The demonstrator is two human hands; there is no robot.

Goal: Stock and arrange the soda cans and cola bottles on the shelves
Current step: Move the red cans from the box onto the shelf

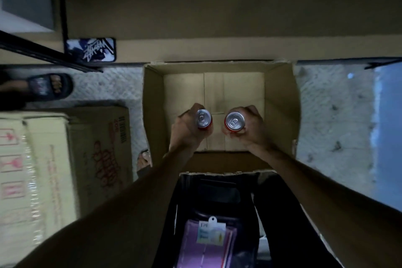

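Observation:
I look straight down into an open cardboard box (280,102) on the floor. My left hand (185,130) grips a red soda can (204,118) upright, its silver top facing me. My right hand (253,125) grips a second red soda can (235,121) the same way. Both cans hang side by side above the box's bare bottom, a small gap between them. No other cans or bottles show inside the box.
A closed printed carton (65,159) lies at the left. A brown surface (217,17) spans the top, with a phone (91,49) on its edge. Another person's sandalled foot (47,89) stands at far left. A dark stool with a purple packet (208,241) sits below me.

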